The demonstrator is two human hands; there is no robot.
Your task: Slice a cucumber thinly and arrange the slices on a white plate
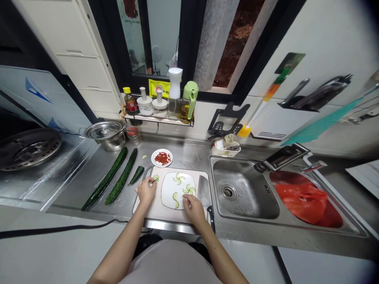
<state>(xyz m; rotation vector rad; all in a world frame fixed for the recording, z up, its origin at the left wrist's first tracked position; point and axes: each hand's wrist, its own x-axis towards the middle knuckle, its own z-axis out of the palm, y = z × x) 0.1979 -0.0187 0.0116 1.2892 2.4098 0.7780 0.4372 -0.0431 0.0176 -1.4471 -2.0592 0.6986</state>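
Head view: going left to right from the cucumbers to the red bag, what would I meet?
Longer cucumber, second cucumber, short cucumber piece, left hand, white plate, knife, sink basin with visible drain, red bag.

The bench [74, 185] was smooth metal with a dull sheen, the sink [248, 205] likewise metal, the lidded pot [115, 142] brightly polished. The plate [168, 189] looked glossy, the cutting board [162, 213] matt plastic. The cucumbers [104, 179] had bumpy, shiny skin; the red bag [304, 201] was thin, crinkled plastic.
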